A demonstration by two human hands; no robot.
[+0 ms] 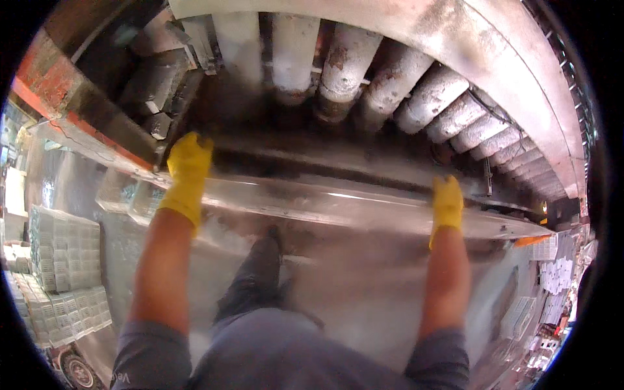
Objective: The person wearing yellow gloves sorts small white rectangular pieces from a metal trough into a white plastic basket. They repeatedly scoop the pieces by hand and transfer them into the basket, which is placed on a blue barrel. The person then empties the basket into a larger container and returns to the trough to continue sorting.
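Both of my arms reach forward, far apart, to a long metal rail point(325, 198) along the front of a roller conveyor. My left hand point(190, 159), in a yellow glove, is closed over the rail near its left end, with the fingertips turned to the far side. Farther right, my right hand point(447, 195) wears a matching glove and curls over the same rail. Beyond the rail lies a dark, wet-looking gap. Worn, spotted rollers point(348, 68) stand in a row behind it, with a pale curved-looking beam point(448, 29) across their far ends.
An orange-edged metal frame point(84, 123) borders the left side. Stacks of pale crates point(65, 250) stand on the floor at left, near a wheel point(78, 370). Another crate point(518, 318) lies at right. My leg point(257, 276) is on the grey floor below the rail.
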